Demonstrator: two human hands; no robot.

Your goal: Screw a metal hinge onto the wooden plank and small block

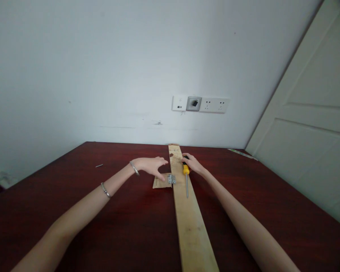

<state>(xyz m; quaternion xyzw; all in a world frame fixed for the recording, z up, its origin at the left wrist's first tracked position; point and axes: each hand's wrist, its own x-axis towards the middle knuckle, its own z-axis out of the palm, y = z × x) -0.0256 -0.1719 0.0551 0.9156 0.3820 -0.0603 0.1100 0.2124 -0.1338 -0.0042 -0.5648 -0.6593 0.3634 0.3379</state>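
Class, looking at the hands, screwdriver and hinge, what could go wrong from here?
1. The right hand holds the screwdriver with its shaft pointing back toward the person; a slip might scratch the board below.
2. The left hand is spread open, not gripping the small flat piece, which might shift at the hinge.
3. The thin metal item lies loose on the table and might get knocked away.

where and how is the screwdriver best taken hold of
The screwdriver is probably best gripped by its thick yellow-and-black handle, from the right: the handle is by the right edge of the wooden board, where the right hand holds it. The thin metal shaft points back toward the person, offering less to grip.
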